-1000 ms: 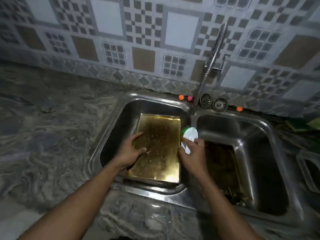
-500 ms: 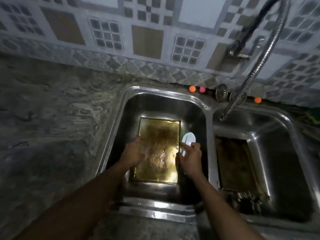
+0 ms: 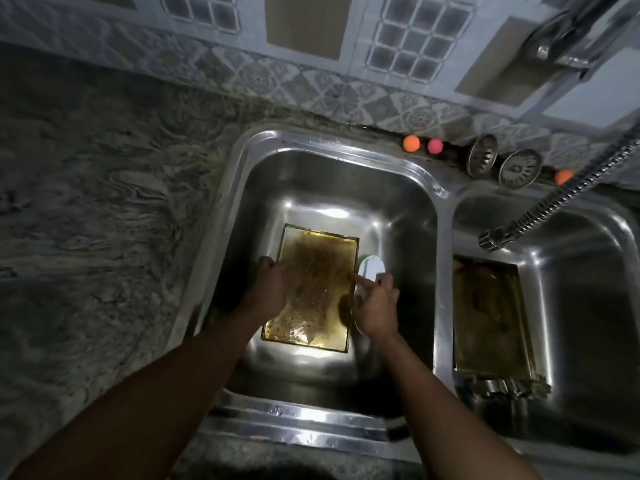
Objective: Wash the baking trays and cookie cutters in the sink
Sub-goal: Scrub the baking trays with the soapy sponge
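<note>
Versus 1 s ago, the baking tray (image 3: 318, 268) is lying lower, flat on the floor of the sink's (image 3: 332, 143) left basin instead of leaning near the front edge, with both hands staying at its sides. Its long axis is running front wall to back wall, slightly skewed, open face up; a second tray (image 3: 488, 317) is lying likewise in the right basin. Left hand (image 3: 273, 292) is resting over the left long edge, too blurred to tell its grip; right hand (image 3: 375, 310) is pinching a white pad (image 3: 370, 266) at the right edge, forefinger stretched across it.
</note>
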Tool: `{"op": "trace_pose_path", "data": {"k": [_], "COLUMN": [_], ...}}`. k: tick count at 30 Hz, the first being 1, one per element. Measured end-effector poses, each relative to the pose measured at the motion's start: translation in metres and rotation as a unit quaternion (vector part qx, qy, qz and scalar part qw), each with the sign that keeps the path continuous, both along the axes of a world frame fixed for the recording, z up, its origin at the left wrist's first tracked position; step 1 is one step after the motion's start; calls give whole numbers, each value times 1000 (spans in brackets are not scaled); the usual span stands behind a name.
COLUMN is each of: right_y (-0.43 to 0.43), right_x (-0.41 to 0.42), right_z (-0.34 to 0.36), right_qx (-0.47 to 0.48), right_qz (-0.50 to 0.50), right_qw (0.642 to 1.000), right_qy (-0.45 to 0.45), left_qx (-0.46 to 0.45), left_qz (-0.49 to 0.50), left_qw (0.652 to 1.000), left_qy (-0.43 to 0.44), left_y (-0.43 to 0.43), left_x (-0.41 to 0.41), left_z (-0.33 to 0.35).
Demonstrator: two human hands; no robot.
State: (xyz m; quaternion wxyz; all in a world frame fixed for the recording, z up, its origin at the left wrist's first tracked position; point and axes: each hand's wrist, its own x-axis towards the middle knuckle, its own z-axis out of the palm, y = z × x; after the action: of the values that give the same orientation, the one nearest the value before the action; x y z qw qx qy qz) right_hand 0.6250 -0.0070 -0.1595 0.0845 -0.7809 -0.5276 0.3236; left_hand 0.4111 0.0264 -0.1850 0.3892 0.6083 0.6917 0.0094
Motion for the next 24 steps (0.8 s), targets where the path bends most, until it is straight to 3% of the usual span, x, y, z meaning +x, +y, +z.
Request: {"op": "trace_pose_path", "data": {"k": [6, 12, 19, 24], "right_y": [-2, -11, -39, -59], "right_x": [4, 13, 43, 96], "right_z": [5, 35, 99, 129], "right_qx": [34, 123, 253, 271], "right_qz": [-1, 3, -52, -87], "right_qw": [999, 992, 963, 958], "right_qy": [10, 38, 74, 44], "left_qx": [-4, 65, 152, 180], "left_qz": [1, -25, -86, -126], "left_qw": [1000, 997, 983, 972], "left_qy": [25, 23, -47, -87], "left_y": [0, -14, -26, -45], "left_x": [6, 16, 64, 134], "left_z": [1, 33, 96, 144]}}
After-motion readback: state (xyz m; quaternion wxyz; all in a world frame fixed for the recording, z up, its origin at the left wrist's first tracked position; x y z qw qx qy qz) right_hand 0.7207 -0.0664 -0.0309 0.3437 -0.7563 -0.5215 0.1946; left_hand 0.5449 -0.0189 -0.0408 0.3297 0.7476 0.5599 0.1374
